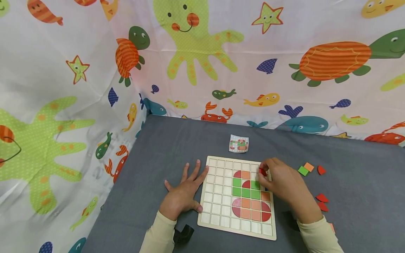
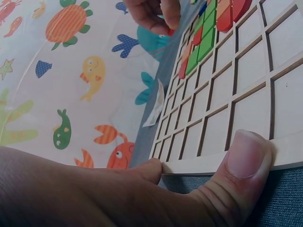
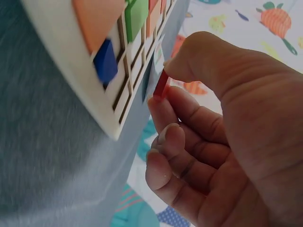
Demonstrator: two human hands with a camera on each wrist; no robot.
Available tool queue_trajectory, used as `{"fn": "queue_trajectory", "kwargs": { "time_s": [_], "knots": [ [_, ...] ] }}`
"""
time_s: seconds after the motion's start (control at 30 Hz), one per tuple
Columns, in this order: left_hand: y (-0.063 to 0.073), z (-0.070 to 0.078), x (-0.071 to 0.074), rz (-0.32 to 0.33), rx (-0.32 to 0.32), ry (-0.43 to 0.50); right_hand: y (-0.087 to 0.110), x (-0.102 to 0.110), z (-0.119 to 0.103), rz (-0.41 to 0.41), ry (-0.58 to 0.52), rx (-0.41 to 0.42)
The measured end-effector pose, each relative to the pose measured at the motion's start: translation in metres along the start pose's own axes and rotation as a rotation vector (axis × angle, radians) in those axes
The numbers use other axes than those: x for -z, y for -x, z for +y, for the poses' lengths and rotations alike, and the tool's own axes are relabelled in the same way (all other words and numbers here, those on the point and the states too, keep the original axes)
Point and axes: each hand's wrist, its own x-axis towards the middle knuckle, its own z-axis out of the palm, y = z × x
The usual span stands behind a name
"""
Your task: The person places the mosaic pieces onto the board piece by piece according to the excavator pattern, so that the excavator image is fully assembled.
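Note:
A wooden grid board (image 1: pixel 216 198) lies on the grey cloth, with red, orange, pink and green tiles set in its right part. My right hand (image 1: pixel 286 184) is over the board's upper right and pinches a small red tile (image 3: pixel 162 85) between thumb and fingertips. In the right wrist view this tile is held above the grid, apart from it. A blue piece (image 3: pixel 106 61) sits near the board's edge, mostly hidden from the head view by the hand. With fingers spread, my left hand (image 1: pixel 181 196) touches the board's left edge, its thumb (image 2: pixel 246 158) resting on the rim.
A small printed card (image 1: pixel 238 143) with a coloured grid pattern lies behind the board. To the right are loose tiles: green (image 1: pixel 303 171), orange (image 1: pixel 308 167) and several red (image 1: pixel 321 170). A black object (image 1: pixel 183 234) is beside the left wrist. Patterned cloth (image 1: pixel 202 95) hangs behind.

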Motion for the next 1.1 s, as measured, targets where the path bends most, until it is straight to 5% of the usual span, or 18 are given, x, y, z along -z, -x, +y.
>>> {"fn": "queue_trajectory", "kwargs": {
  "time_s": [0.6, 1.1],
  "knots": [
    [0.0, 0.001, -0.001, -0.005, 0.005, 0.001, -0.004, -0.011, -0.01, -0.146, -0.02, 0.016],
    [0.0, -0.001, 0.0, 0.005, 0.001, 0.004, -0.004, -0.011, -0.011, -0.125, -0.021, 0.039]
  ]
}}
